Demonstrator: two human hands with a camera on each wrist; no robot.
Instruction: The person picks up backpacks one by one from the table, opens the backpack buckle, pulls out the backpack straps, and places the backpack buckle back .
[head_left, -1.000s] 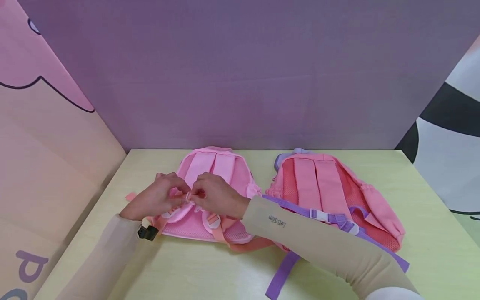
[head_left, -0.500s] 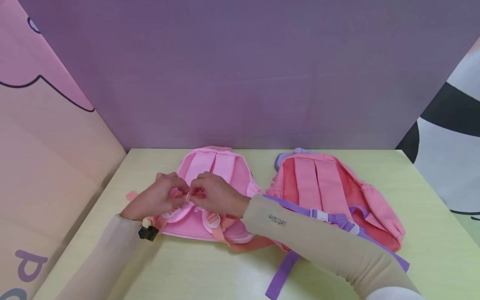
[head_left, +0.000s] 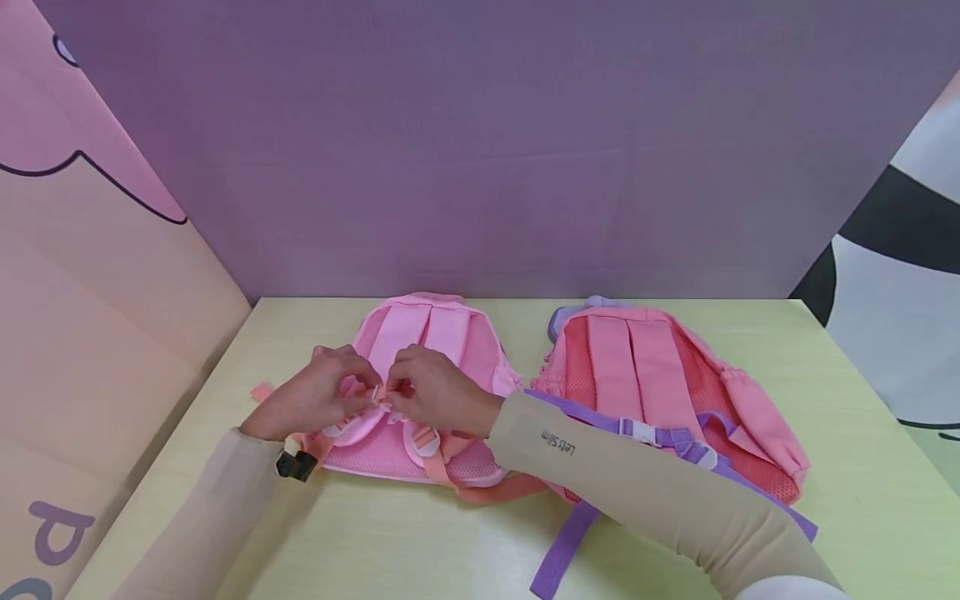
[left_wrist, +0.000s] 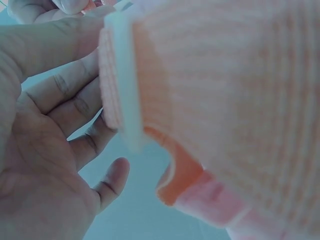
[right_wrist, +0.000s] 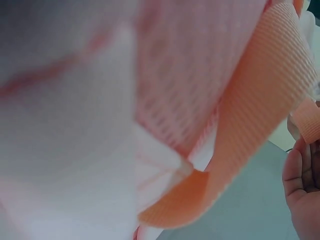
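A light pink backpack [head_left: 480,350] lies back panel up at the left of the table. Over its lower half my left hand [head_left: 318,396] pinches orange webbing beside a small white plastic buckle [left_wrist: 125,80], its other fingers extended beneath. My right hand [head_left: 438,390] faces it, thumb and fingertips pinching the webbing; a bit of orange shows between both hands. In the right wrist view an orange strap [right_wrist: 260,95] loops past the pink mesh [right_wrist: 185,60], and my right fingers are out of sight there.
To the right lies a coral pink backpack [head_left: 656,358] with a purple strap [head_left: 562,550] hanging towards the front. My right sleeve [head_left: 600,467] crosses over its lower part. A purple partition [head_left: 525,167] stands along the table's [head_left: 420,550] back edge.
My right hand has drawn slightly to the right, and a short piece of orange webbing now shows between the hands. The left hand and both backpacks stay in place.
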